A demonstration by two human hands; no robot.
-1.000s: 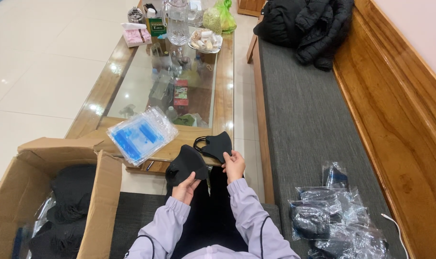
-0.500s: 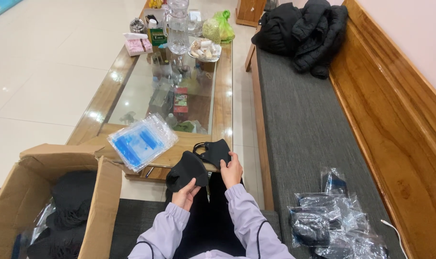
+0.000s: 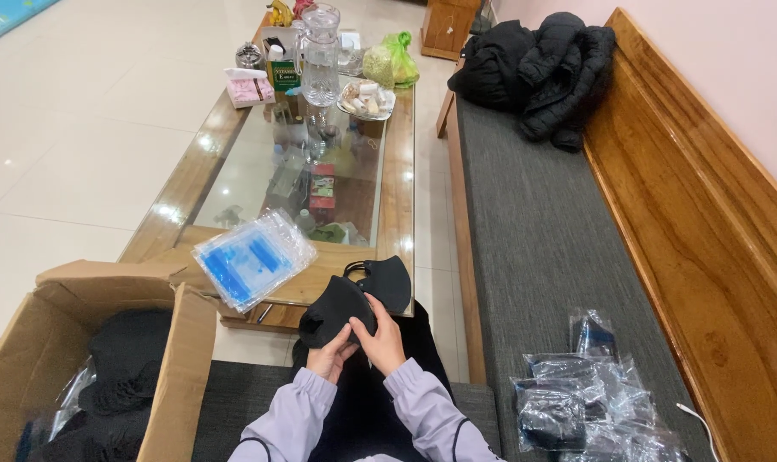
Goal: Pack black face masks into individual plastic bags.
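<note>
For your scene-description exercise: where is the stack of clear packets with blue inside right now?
In the head view, the stack of clear packets lies on the near left corner of the glass coffee table, just beyond the open cardboard box and left of the black masks being held.

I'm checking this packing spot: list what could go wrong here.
1. The bag stack overhangs the table edge above the box; a knock might tip it off.
2. Both hands, left hand and right hand, work black masks over the lap; one could slip to the floor.
</note>
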